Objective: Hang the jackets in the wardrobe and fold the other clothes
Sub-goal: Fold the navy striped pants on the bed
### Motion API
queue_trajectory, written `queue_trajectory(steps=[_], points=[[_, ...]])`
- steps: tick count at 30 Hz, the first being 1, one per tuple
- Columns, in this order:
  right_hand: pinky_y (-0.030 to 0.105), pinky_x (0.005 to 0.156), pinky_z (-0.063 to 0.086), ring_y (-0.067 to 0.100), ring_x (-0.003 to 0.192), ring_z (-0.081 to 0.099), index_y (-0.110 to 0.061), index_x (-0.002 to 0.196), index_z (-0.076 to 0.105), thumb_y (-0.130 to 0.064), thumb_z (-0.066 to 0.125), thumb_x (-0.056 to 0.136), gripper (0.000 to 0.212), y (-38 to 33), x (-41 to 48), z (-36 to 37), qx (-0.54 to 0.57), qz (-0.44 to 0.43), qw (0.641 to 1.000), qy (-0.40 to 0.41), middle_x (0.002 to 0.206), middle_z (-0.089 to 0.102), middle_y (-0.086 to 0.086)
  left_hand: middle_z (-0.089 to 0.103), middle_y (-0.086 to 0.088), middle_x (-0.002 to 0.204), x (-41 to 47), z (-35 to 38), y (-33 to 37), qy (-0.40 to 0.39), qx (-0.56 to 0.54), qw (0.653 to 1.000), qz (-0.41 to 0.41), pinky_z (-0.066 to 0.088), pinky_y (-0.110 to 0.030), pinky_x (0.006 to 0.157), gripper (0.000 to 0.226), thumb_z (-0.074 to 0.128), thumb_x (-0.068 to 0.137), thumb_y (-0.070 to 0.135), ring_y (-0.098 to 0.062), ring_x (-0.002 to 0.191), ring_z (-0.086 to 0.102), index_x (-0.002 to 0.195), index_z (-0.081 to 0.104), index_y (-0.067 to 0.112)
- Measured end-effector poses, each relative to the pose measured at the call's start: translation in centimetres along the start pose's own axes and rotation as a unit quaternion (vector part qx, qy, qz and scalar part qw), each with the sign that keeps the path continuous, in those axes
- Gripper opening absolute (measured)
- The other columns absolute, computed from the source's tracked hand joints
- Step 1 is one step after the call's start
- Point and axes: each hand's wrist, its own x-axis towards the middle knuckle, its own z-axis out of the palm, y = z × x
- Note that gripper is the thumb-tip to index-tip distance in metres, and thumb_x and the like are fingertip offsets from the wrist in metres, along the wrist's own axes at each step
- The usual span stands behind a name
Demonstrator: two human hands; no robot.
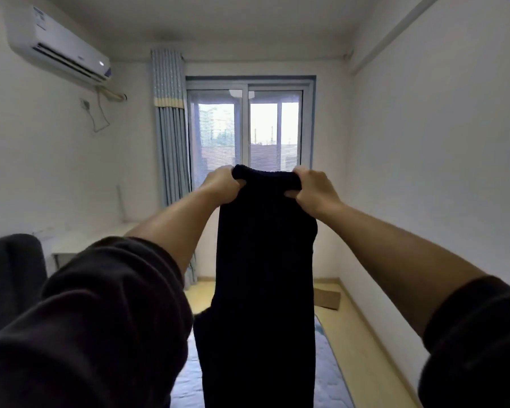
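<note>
Holding up a dark garment mid-air, right in front of the window. Pinched at the ribbed top band by the left grip at one corner and the right grip at the other, both with fingers curled tight into the fabric. Hangs straight down, long axis vertical, band end pointing up, bottom end dropping out of shot over the mattress. Also around: curtain left of the window, air conditioner high on the left wall, white worktop and dark chair lower left, cardboard on the floor.
</note>
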Motion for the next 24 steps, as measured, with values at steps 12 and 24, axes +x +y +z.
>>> queue_trajectory(steps=[12,24], points=[[0.027,0.087,0.046,0.02,0.1,0.057,-0.004,0.114,0.06,-0.019,0.072,0.083,0.036,3.8,1.4,-2.2,0.067,-0.041,0.997,0.026,0.109,0.064,0.011,0.059,-0.001,0.11,0.5,2.1,1.4,0.088,-0.01,0.993,0.083,0.041,-0.028,0.076,0.033,0.056,0.094,0.029,-0.02,0.095,0.055,0.124,0.053,0.017],[0.015,0.053,0.033,0.008,0.064,0.046,-0.018,0.083,0.049,-0.025,0.08,0.074,0.032,10.1,-18.5,7.6,0.097,0.023,0.978,-0.182,0.072,0.05,-0.009,0.061,-0.013,0.102,-15.3,16.4,-8.3,-0.078,-0.081,0.993,-0.038,0.048,-0.029,0.078,0.025,0.055,0.093,0.008,-0.026,0.094,0.058,0.117,0.053,0.006]])
